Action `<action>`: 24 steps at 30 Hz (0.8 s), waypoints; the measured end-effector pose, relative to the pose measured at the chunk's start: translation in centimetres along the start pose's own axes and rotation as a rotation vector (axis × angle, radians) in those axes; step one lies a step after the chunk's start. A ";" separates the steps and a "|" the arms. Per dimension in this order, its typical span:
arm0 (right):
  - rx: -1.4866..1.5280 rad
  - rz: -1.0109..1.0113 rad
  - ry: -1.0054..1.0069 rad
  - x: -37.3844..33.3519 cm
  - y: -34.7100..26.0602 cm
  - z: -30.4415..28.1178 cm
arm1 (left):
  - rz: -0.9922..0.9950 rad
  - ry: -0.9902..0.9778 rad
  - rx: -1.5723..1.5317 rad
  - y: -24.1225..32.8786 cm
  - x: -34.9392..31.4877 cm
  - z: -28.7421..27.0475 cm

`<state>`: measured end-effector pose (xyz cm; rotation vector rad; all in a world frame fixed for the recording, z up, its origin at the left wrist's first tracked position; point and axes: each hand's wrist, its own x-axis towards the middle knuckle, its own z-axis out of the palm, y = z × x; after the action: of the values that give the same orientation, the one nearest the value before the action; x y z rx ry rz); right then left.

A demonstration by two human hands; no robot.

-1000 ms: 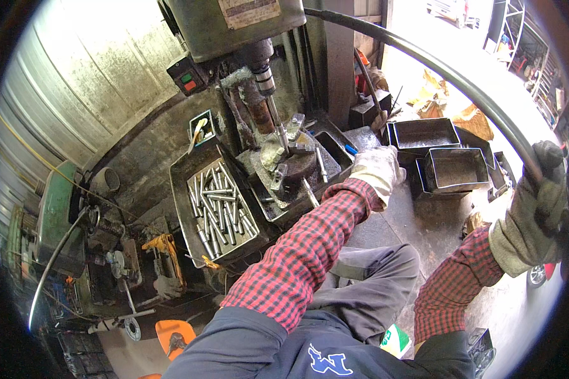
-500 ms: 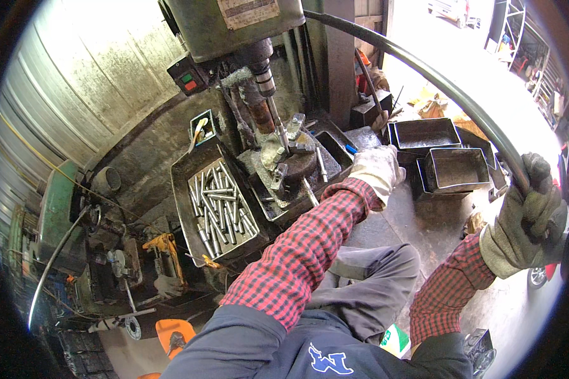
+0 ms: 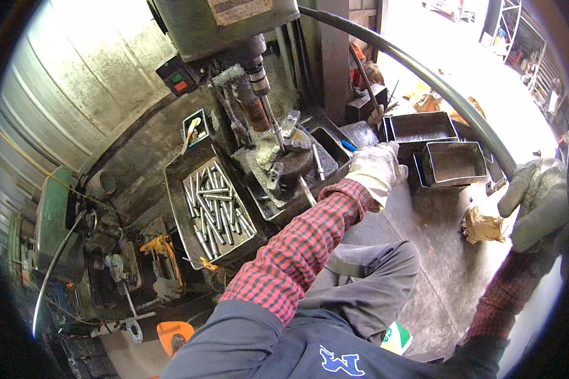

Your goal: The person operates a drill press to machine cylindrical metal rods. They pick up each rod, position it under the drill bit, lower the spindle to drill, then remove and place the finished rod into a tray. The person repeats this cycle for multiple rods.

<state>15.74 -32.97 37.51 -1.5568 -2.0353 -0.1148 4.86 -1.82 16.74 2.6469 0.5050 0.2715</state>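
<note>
Bright daylight comes in at the top right, so strong the ground outside (image 3: 442, 47) looks plain white. A pale shine runs down the long bar (image 3: 480, 126). The tools (image 3: 117, 268) low on the left sit in dim shade. Straight lines bend near the round black edge.

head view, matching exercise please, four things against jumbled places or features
1. silver cylindrical metal rods
2. grey-gloved right hand
3. whitish-gloved left hand
4. small dark switch box

A. has a green button and a red button
B. at the lower end of a long curved dark metal bar
C. lying in a dark rectangular metal tray
D. near a small blue object

Pairs: 1-C, 2-B, 3-D, 4-A
</note>
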 end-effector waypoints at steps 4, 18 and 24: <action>-0.019 0.112 -0.110 4.4 -5.0 0.6 | 0.004 0.000 -0.042 -0.1 0.0 0.0; -0.140 0.796 0.188 5.9 -9.0 7.2 | 0.033 -0.009 0.001 -0.2 -0.8 -0.5; -0.152 0.817 0.260 4.8 -8.8 8.1 | 0.014 -0.053 0.012 0.0 -0.5 -0.5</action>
<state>3.82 -28.46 35.39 -2.2102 -1.1012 -0.1460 4.25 -1.89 17.11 2.6625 0.4728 0.2033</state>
